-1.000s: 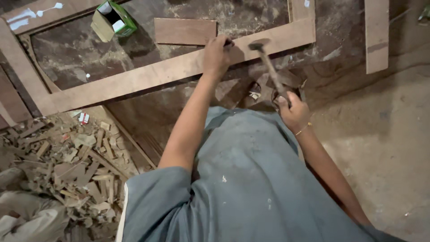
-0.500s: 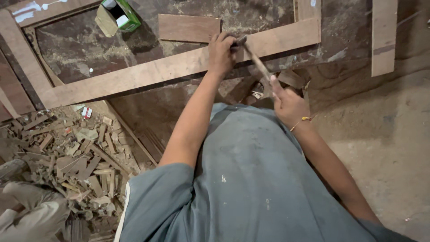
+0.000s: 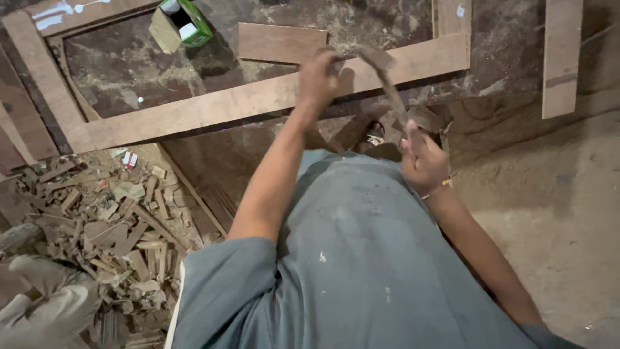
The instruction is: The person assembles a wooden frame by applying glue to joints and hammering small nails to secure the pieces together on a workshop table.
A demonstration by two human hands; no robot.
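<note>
A wooden frame of flat brown boards lies on a dirty floor. My left hand rests on the frame's long board with its fingers pinched together; what they hold is too small to see. My right hand grips the wooden handle of a hammer, whose blurred head is just right of my left hand, above the board. My grey shirt fills the lower middle of the view.
A green and white carton stands inside the frame at the top. A short board lies near it. A separate plank lies at the top right. A heap of wood scraps covers the floor at left.
The hammer has swung from a raised position down toward my left hand on the board. My left hand has stayed on the board.
</note>
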